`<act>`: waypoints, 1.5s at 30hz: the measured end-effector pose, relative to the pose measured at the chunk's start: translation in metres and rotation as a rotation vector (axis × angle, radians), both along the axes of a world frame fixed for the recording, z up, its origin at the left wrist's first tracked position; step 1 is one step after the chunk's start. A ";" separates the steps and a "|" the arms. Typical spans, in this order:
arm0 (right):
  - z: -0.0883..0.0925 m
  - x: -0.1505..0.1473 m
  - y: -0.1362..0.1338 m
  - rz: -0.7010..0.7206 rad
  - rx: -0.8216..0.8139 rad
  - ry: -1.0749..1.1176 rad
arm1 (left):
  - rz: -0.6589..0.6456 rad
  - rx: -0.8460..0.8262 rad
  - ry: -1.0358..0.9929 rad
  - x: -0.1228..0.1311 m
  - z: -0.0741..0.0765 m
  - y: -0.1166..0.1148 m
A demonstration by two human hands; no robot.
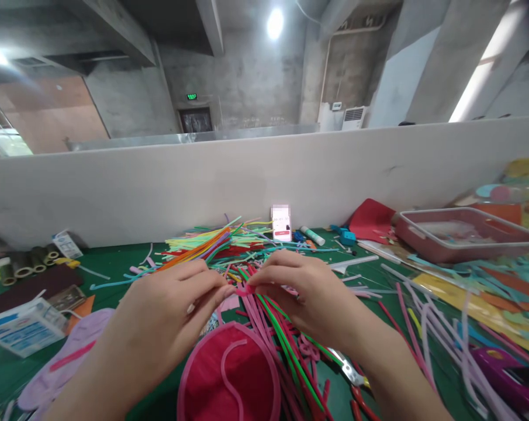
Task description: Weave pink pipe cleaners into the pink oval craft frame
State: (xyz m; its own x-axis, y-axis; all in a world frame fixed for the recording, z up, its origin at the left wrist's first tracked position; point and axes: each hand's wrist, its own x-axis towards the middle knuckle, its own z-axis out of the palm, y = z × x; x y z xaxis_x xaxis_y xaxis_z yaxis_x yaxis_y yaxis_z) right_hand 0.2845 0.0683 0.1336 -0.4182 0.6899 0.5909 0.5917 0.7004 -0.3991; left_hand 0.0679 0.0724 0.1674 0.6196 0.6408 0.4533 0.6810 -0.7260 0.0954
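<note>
**Two hands pinching a pink strip above a littered green worktop**

The left hand (168, 310) and the right hand (299, 292) meet at the middle of the view. The fingers of each are closed in a fine pinch, thumb against forefinger, and both pinches grip the same small pink strip (242, 289), which is bent into a short curl between them. The left fingers (211, 292) hold its left end; the right fingers (264, 282) hold its right end. The two pinches lie just beside each other, apart only by the curl itself.

Directly below the fingers lies a round red disc (229, 374) edged with a pink rim, a further pink strip curving across its face. Below and right of the right fingers runs a bundle of red, green and pink strips (286, 345), and a pair of pliers (349, 369) lies near the right wrist. Beyond the fingers, a fan of many-coloured strips (215, 241) spreads across the green worktop (115, 272), with a small white card (281, 222) standing behind it against the low partition. Far to the right of the fingers sits a pink tray (466, 234); far to the left lies a white and blue carton (23, 327).
</note>
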 end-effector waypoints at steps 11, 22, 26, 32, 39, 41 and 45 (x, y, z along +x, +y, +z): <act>0.007 0.000 -0.003 0.212 -0.150 0.137 | -0.216 -0.332 -0.254 -0.005 -0.004 0.032; 0.000 -0.006 0.008 0.054 -0.065 0.403 | -0.129 -0.431 -0.443 0.009 -0.020 0.044; -0.006 -0.010 0.013 -0.049 -0.009 0.484 | -0.065 -0.285 -0.342 0.021 -0.026 0.044; -0.010 -0.013 0.017 -0.158 0.094 0.491 | 0.111 -0.043 -0.092 0.033 -0.027 0.032; -0.014 -0.013 0.016 -0.380 0.295 0.130 | 0.226 0.204 0.180 0.036 -0.022 0.014; -0.014 -0.014 0.013 -0.387 0.302 0.050 | 0.228 0.220 0.207 0.034 -0.021 0.012; -0.010 -0.013 0.009 -0.337 0.247 -0.022 | 0.220 0.191 0.163 0.027 -0.018 0.009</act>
State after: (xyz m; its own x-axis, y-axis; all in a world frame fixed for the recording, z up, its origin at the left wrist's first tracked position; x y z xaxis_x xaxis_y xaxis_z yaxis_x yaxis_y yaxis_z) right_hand 0.2719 0.0776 0.1235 -0.2081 0.6289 0.7491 0.8107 0.5394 -0.2276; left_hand 0.0950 0.0810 0.1495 0.5501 0.6801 0.4846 0.8185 -0.5543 -0.1513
